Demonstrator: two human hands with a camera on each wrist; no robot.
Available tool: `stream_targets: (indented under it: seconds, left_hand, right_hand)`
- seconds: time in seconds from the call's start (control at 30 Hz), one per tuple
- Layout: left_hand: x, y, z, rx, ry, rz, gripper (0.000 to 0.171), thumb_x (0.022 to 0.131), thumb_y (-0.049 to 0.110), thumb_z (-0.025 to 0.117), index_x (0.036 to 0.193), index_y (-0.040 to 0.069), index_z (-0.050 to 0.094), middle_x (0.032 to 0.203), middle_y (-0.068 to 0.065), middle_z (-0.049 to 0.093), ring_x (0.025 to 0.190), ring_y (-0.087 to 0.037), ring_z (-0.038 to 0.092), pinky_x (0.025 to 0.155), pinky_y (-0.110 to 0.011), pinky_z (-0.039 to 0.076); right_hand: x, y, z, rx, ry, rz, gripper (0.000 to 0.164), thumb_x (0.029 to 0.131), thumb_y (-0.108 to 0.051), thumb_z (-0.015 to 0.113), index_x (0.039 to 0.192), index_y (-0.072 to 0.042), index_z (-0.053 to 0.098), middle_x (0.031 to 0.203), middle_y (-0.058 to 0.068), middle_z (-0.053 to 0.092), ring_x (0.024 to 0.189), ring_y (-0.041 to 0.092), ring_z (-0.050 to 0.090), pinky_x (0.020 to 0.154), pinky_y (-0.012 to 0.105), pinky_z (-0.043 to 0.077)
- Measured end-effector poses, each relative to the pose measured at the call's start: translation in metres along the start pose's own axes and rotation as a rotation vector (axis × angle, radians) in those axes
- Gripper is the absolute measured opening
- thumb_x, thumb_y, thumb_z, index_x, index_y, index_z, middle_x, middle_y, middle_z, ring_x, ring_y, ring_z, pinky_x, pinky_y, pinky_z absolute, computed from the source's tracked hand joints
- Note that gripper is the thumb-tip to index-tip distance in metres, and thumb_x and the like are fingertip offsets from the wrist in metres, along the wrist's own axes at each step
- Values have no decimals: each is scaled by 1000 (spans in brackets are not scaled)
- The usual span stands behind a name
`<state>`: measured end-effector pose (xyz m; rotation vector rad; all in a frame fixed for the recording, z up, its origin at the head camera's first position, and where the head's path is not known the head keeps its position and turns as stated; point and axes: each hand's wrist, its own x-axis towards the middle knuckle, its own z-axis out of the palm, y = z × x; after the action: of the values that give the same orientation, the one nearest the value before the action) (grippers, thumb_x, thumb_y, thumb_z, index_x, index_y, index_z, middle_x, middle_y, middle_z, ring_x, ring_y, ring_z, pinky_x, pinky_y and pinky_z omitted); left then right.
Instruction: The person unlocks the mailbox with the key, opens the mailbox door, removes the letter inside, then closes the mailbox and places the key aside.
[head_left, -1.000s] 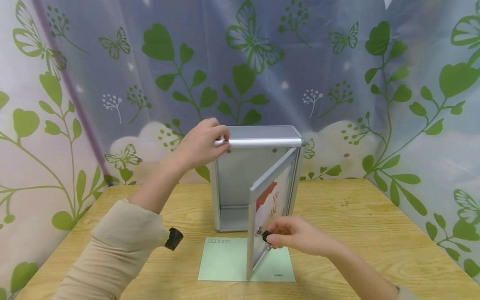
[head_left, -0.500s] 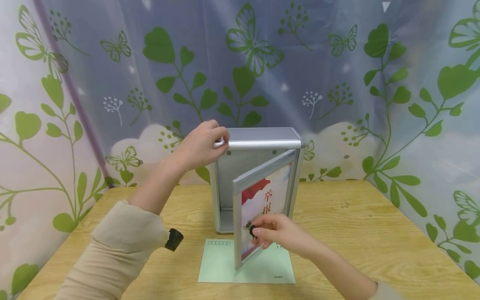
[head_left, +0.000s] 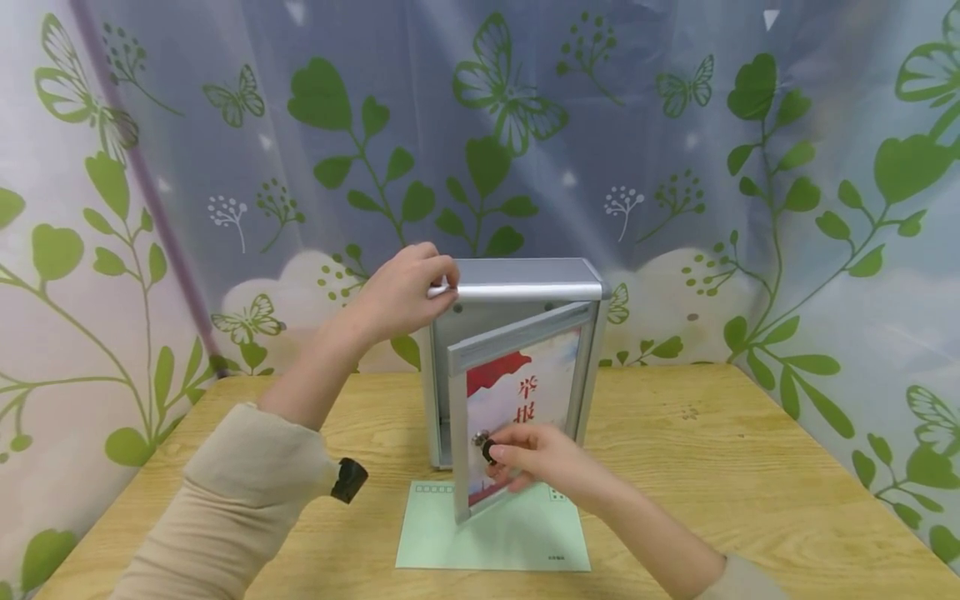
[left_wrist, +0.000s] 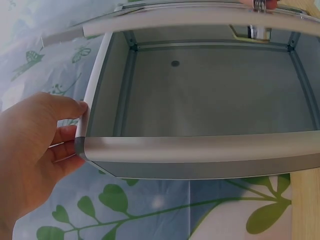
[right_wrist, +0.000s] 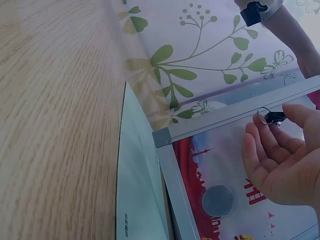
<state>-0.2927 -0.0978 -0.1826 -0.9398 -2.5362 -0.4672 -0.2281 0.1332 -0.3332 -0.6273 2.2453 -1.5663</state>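
A grey metal letter box stands upright on the table, its front door ajar and hinged at the right. Red characters and a red flag decorate the door's panel. My left hand grips the box's top left corner; the left wrist view shows the thumb on the frame and the bare interior. With thumb and fingers, my right hand pinches a black-headed key at the door's lock. A ring hangs from the key in the right wrist view.
A pale green envelope lies flat in front of the box, partly under the door's lower corner in the head view. The wooden table extends to both sides. Behind it hangs a leaf-and-butterfly curtain.
My right hand has moved left, swinging the door inward toward the box, so more of its printed front shows and less of the interior. The left hand stays on the corner.
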Motion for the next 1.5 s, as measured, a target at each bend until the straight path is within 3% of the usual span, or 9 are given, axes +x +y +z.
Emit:
stream_targets:
  seconds: [0.37,1.03,1.3,1.5]
  left_hand:
    - [0,1,0,5,-12,-18,8,95,7,64,100,3,68,98,-15,61,95,-30,56,86,-42,51]
    - [0,0,-1,-7,-13,-40,10,96,8,60,101,3,68,99,-14,59,94,-29,54,86,-41,49]
    - [-1,1,-2,-6,-38,-49,19,94,19,69,106,4,68,101,-13,58,95,-28,54,85,-41,49]
    - [-1,0,-1,-7,-45,-40,17,93,13,68,107,3,67,103,-14,58,96,-29,53,85,-41,49]
  right_hand:
    - [17,-3,11,40,83,59,44,103,-24,59,132,9,56,112,22,72,88,11,68,82,32,62]
    - [45,-10,24,28,242,82,32,101,-21,62,118,6,64,92,13,71,75,12,63,73,31,62]
    - [56,-10,27,44,296,81,29,101,-22,62,113,4,66,85,10,69,71,11,62,71,31,62]
    - [60,-9,28,65,313,86,27,101,-21,61,111,4,66,83,8,69,70,10,63,70,30,62]
